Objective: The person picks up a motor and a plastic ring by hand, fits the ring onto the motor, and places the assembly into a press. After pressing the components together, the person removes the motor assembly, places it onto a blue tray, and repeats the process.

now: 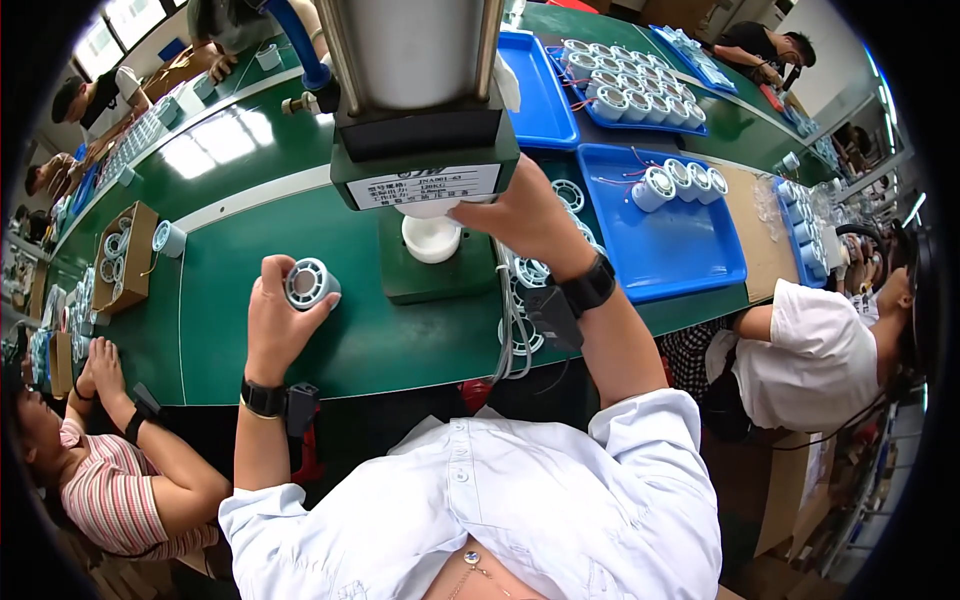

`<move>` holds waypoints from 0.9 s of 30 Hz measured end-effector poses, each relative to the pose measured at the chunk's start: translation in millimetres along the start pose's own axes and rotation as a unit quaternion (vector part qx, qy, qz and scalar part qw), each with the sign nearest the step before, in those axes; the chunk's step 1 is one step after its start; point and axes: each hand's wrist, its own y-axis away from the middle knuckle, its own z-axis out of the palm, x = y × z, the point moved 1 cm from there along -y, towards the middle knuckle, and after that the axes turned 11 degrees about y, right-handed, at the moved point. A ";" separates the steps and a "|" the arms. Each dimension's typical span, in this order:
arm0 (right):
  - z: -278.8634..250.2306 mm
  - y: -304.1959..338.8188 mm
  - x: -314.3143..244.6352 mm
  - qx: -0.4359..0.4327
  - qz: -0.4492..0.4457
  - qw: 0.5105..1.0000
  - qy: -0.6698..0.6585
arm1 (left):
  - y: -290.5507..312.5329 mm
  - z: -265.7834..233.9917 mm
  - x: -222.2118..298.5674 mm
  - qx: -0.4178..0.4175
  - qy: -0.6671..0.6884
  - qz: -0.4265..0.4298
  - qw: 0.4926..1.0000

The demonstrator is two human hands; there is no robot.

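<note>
My left hand (pixel 277 318) is closed round a light-blue cylindrical housing (pixel 309 284), its spoked ring end facing up, just above the green bench. At the bench press (pixel 420 165), my right hand (pixel 530 215) reaches in under the head from the right. Its thumb lies against a white part below the press's label; the fingers are mostly hidden behind the head, so what they grip is unclear. Directly beneath sits a round white cup-shaped fixture (pixel 432 239) on the press's green base (pixel 430 285).
Several spoked light-blue rings (pixel 530 272) lie right of the press, beside grey cables (pixel 512 345). A blue tray (pixel 670 255) holds several housings; another tray (pixel 640 90) behind is full. A cardboard box (pixel 125 255) of rings stands left. Co-workers sit on both sides.
</note>
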 end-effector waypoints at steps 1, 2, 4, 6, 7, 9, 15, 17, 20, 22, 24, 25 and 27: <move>-12.3 3.3 2.4 0.010 -0.005 1.000 0.029 | 3.2 6.7 3.9 0.004 -0.002 -0.007 1.000; -24.2 6.7 5.4 0.017 -0.015 0.998 0.054 | 6.8 10.2 7.2 -0.009 0.033 0.003 0.999; -60.6 28.0 32.9 0.034 0.016 0.955 0.295 | 11.3 14.8 4.8 -0.001 0.060 -0.002 0.998; -107.5 53.9 76.4 0.055 0.054 0.924 0.374 | 15.7 17.9 0.6 -0.053 0.136 0.043 0.988; -132.3 72.4 104.3 0.064 0.066 0.897 0.433 | 16.4 17.4 2.3 -0.041 0.130 0.031 0.990; -161.8 90.3 135.9 0.056 0.122 0.850 0.509 | 17.3 18.6 5.4 -0.080 0.172 -0.019 0.982; -145.9 74.8 118.3 0.033 0.181 0.818 0.545 | 13.0 22.8 1.1 -0.121 0.136 0.048 0.982; -135.9 79.9 95.0 0.074 0.113 0.893 0.430 | 18.7 26.5 7.6 -0.049 0.116 0.107 0.986; -114.6 95.1 63.1 0.088 0.084 0.943 0.310 | 14.4 31.7 20.0 -0.006 0.099 0.169 0.981; -97.9 100.9 45.7 0.070 0.087 0.976 0.186 | 6.0 34.6 32.3 0.018 0.086 0.225 0.970; -84.2 99.0 38.3 0.063 0.076 0.978 0.182 | -10.7 42.7 47.8 0.005 0.114 0.224 0.968; -78.5 98.1 36.5 0.049 0.062 0.982 0.172 | -19.0 47.8 56.9 -0.004 0.137 0.217 0.967; -68.2 90.7 35.7 0.042 0.051 0.983 0.172 | -33.1 60.3 68.2 -0.014 0.161 0.214 0.963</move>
